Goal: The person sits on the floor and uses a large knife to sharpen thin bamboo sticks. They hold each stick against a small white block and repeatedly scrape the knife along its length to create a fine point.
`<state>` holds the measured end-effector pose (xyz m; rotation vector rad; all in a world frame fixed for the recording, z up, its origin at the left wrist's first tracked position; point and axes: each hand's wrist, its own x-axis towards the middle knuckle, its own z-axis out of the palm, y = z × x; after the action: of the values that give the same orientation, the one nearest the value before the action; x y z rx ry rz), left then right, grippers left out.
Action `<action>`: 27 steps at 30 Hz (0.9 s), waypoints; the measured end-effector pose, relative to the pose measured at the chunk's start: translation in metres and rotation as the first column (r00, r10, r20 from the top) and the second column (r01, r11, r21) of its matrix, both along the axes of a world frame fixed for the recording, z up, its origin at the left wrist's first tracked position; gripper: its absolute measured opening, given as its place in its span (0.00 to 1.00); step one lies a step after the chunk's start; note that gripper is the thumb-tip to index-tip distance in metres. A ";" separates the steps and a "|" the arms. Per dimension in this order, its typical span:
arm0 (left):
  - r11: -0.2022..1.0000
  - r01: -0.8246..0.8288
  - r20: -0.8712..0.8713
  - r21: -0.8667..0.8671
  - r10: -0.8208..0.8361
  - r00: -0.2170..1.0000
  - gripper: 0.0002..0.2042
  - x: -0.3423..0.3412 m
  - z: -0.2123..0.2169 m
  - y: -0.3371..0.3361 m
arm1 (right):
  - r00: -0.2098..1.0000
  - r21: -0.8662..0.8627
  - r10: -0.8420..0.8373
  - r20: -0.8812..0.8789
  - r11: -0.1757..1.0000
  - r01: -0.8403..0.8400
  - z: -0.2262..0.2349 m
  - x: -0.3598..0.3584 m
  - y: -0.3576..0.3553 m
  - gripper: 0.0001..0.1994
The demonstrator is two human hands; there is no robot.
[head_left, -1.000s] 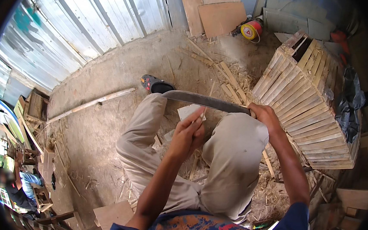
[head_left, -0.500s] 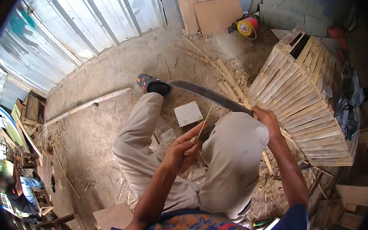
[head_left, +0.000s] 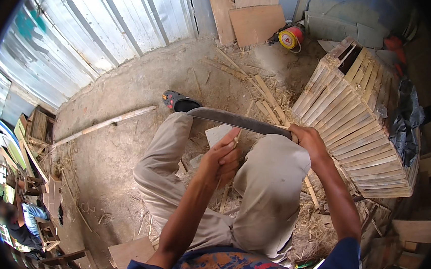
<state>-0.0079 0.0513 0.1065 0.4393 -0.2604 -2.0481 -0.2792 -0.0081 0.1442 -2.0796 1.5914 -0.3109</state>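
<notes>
My right hand [head_left: 308,140] is closed round the handle of a machete [head_left: 237,121]. Its long dark blade points left, level above my bent knees, with the tip near my left shin. Just on the near side of the blade, my left hand [head_left: 222,158] grips a thin wooden strip [head_left: 237,138], index finger stretched up to the blade's lower edge. The blade crosses the strip and hides part of it. Beneath the blade, a pale square block [head_left: 216,134] lies on the ground, partly covered by my left hand.
A slatted wooden stack [head_left: 347,129] stands on the right, with black plastic [head_left: 407,122] beside it. Loose strips [head_left: 269,96] and shavings litter the dirt floor. A red and yellow container [head_left: 290,37] sits at the back. A long pole [head_left: 105,125] lies left; another person [head_left: 21,223] sits far left.
The machete has come nearer to me and turned more level, its blade now across the strip. My left hand has shifted slightly up and right, covering more of the pale block.
</notes>
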 end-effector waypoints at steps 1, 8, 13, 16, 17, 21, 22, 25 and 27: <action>1.000 -0.007 0.034 -0.018 0.008 0.999 0.23 -0.001 -0.001 -0.001 | 1.000 -0.027 0.019 0.023 0.999 -0.018 0.000 -0.001 0.000 0.11; 0.995 0.011 0.074 -0.101 -0.003 0.997 0.25 -0.010 -0.002 -0.026 | 0.998 -0.094 0.065 0.014 0.994 -0.063 0.003 -0.007 0.000 0.09; 0.978 0.107 -0.026 -0.178 -0.113 0.993 0.29 0.011 -0.016 0.047 | 0.989 -0.054 -0.089 0.119 0.994 0.096 -0.022 -0.017 0.010 0.12; 1.000 -0.001 0.018 -0.026 0.001 1.000 0.30 0.017 -0.026 0.057 | 0.948 0.044 -0.235 0.216 0.972 0.231 -0.042 -0.018 0.018 0.13; 0.999 -0.030 0.004 -0.026 0.030 1.000 0.30 0.017 -0.027 0.054 | 0.947 -0.013 -0.191 0.257 0.980 0.201 -0.044 -0.019 0.020 0.13; 0.993 -0.039 -0.063 -0.114 0.032 0.997 0.29 0.014 -0.018 0.016 | 0.981 -0.019 -0.132 0.141 0.991 0.136 -0.033 -0.014 0.012 0.11; 0.993 -0.023 -0.049 -0.114 0.017 0.999 0.29 0.010 -0.013 0.008 | 0.993 -0.008 -0.099 0.060 0.995 0.100 -0.027 -0.012 0.007 0.11; 0.995 -0.022 0.023 -0.097 0.024 0.999 0.28 -0.003 0.005 -0.021 | 0.994 -0.020 0.023 0.108 1.000 -0.021 -0.010 -0.003 -0.001 0.10; 0.995 -0.038 0.097 -0.096 0.048 0.994 0.27 -0.006 0.016 -0.035 | 0.995 -0.053 0.053 0.080 0.997 -0.048 -0.006 0.001 -0.002 0.10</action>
<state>-0.0139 0.0159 0.1225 0.4852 -0.4020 -1.9657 -0.2782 -0.0096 0.1384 -2.1142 1.4959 -0.4166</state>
